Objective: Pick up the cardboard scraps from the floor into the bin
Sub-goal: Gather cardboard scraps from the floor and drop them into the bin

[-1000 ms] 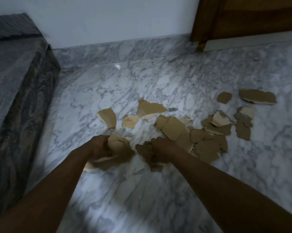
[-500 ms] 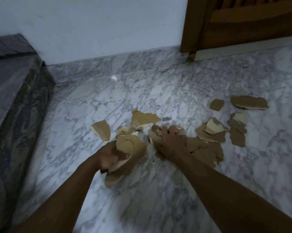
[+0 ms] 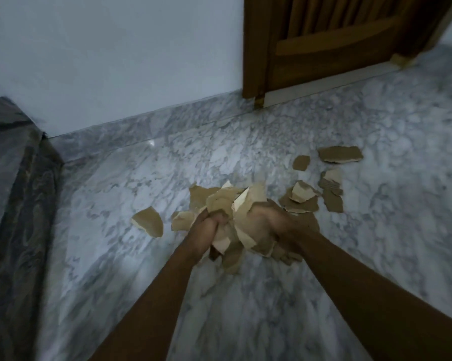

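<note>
A bunch of torn brown cardboard scraps (image 3: 235,204) is pressed between my two hands just above the marble floor. My left hand (image 3: 206,227) grips the bunch from the left and my right hand (image 3: 267,225) clasps it from the right. One loose scrap (image 3: 148,224) lies on the floor to the left of my hands. Several more scraps (image 3: 301,201) lie to the right, with a long one (image 3: 340,154) farthest back. No bin is in view.
The floor is grey-veined white marble (image 3: 376,230). A dark stone step or ledge (image 3: 13,191) runs along the left side. A pale wall (image 3: 115,61) stands behind, and a wooden door (image 3: 336,43) is at the back right.
My right hand has scooped up scraps from the pile and come together with my left hand, so both now hold one combined bunch, raised slightly. The view has tilted up.
</note>
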